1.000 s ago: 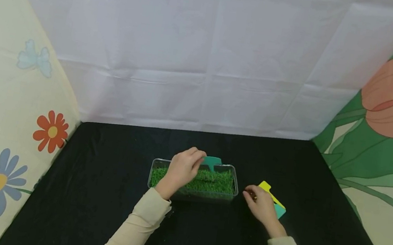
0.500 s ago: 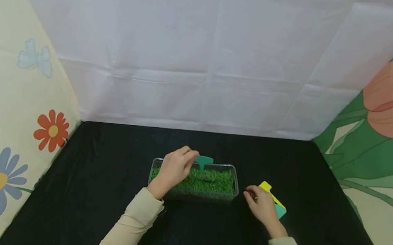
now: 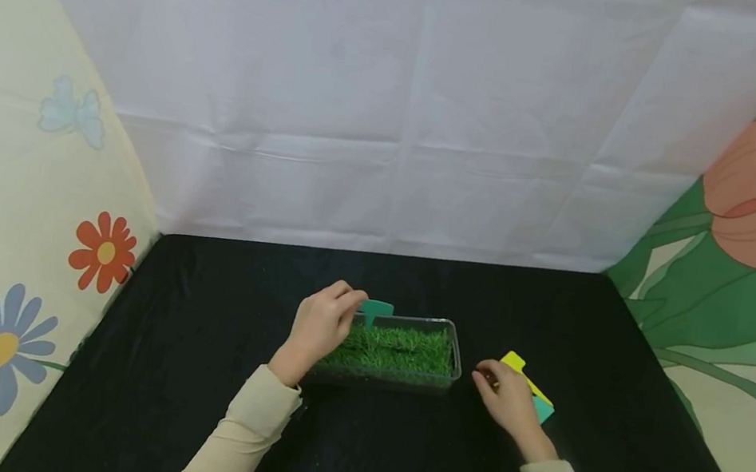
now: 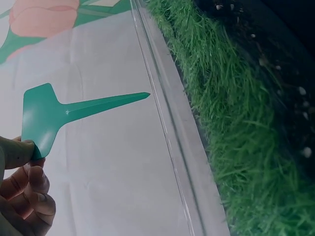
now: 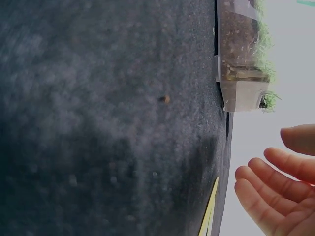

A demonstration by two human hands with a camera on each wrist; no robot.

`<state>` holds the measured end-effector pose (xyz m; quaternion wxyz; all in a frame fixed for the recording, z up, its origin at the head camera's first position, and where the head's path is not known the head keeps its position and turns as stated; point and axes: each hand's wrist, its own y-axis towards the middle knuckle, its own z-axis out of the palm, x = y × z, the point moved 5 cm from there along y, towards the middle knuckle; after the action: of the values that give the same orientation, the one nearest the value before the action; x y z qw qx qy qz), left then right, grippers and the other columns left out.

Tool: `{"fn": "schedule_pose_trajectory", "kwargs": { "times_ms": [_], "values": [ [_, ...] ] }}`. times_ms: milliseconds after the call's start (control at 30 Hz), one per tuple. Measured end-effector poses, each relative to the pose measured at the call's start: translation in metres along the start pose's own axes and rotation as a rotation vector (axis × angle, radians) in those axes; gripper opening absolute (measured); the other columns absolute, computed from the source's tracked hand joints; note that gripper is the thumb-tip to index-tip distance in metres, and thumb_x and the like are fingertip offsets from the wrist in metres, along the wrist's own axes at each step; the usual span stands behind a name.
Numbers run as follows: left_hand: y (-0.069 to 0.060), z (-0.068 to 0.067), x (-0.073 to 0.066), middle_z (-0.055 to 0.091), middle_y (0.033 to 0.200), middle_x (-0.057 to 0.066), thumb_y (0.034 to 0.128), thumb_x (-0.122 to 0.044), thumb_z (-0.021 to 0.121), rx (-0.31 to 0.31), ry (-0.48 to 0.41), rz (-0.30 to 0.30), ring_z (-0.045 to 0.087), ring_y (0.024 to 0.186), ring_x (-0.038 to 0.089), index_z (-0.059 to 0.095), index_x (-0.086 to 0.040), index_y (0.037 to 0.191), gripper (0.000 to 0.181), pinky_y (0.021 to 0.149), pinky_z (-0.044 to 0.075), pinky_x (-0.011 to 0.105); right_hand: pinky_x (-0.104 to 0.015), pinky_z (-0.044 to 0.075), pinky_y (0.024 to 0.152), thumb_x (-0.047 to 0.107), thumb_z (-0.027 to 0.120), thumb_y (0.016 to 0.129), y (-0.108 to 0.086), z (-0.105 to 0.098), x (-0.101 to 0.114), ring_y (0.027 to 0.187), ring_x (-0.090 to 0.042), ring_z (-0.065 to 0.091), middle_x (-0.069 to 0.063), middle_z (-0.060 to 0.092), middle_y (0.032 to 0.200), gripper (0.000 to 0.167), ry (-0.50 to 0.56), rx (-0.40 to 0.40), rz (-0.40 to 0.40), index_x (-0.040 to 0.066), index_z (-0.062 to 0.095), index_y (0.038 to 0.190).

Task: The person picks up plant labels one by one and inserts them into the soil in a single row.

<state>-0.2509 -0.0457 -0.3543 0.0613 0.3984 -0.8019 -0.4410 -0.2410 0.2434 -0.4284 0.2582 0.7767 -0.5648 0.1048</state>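
My left hand point(image 3: 320, 329) pinches a teal T-shaped plant label point(image 4: 42, 115) by one corner of its head, between thumb and fingers. The label's pointed stem lies above the back rim of a clear plastic tray point(image 3: 456, 360) planted with green grass point(image 3: 401, 352). In the left wrist view the stem's tip point(image 4: 147, 94) appears apart from the grass. To the right of the tray, my right hand point(image 3: 509, 398) holds nothing, its fingers loosely bent. Beside that hand lie a yellow plant label point(image 3: 514, 360) and a teal one point(image 3: 543, 409), partly hidden by it.
Black cloth point(image 3: 375, 461) covers the table. A white sheet point(image 3: 296, 95) hangs behind, with flower-printed panels point(image 3: 12, 257) at the sides. Dark soil with pale specks point(image 4: 302, 93) shows beside the grass, and a tiny brownish crumb point(image 5: 166, 99) lies on the cloth.
My left hand has moved left along the tray's back side with the teal label still pinched. My right hand has stayed by the other labels.
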Motion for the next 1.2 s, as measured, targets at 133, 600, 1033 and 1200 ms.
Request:
{"fn": "schedule_pose_trajectory", "kwargs": {
  "times_ms": [133, 600, 1033, 1200],
  "values": [
    [-0.003, -0.001, 0.004, 0.056, 0.076, 0.005, 0.0831, -0.003, 0.064, -0.004, 0.005, -0.014, 0.054, 0.056, 0.012, 0.069, -0.006, 0.092, 0.011, 0.046, 0.041, 0.021, -0.034, 0.047, 0.058, 0.003, 0.065, 0.082, -0.001, 0.000, -0.001, 0.065, -0.017, 0.056, -0.006, 0.061, 0.077, 0.007, 0.002, -0.006, -0.003, 0.000, 0.064, 0.088],
    [-0.016, -0.016, 0.022, 0.055, 0.075, 0.005, 0.0828, 0.001, 0.063, -0.015, 0.006, -0.092, 0.050, 0.053, 0.013, 0.067, -0.004, 0.090, 0.010, 0.044, 0.040, 0.023, -0.034, 0.048, 0.058, 0.003, 0.064, 0.083, -0.002, -0.001, -0.001, 0.066, -0.017, 0.057, -0.007, 0.062, 0.079, 0.007, 0.017, 0.006, 0.018, -0.001, 0.064, 0.089],
    [-0.026, -0.027, 0.033, 0.055, 0.077, 0.007, 0.0848, 0.000, 0.060, 0.005, 0.032, -0.126, 0.046, 0.049, 0.012, 0.066, -0.002, 0.092, 0.009, 0.042, 0.037, 0.023, -0.034, 0.048, 0.058, 0.003, 0.064, 0.083, -0.001, -0.001, -0.002, 0.066, -0.018, 0.057, -0.006, 0.062, 0.079, 0.007, 0.021, 0.006, 0.009, -0.001, 0.064, 0.089],
    [-0.029, -0.027, 0.035, 0.054, 0.077, 0.007, 0.0846, 0.000, 0.061, 0.016, 0.028, -0.133, 0.041, 0.045, 0.010, 0.065, -0.002, 0.093, 0.010, 0.040, 0.033, 0.021, -0.034, 0.047, 0.058, 0.003, 0.063, 0.082, 0.000, 0.000, -0.005, 0.066, -0.018, 0.057, -0.007, 0.062, 0.079, 0.008, 0.017, -0.006, -0.007, -0.002, 0.064, 0.089]
  ]
}}
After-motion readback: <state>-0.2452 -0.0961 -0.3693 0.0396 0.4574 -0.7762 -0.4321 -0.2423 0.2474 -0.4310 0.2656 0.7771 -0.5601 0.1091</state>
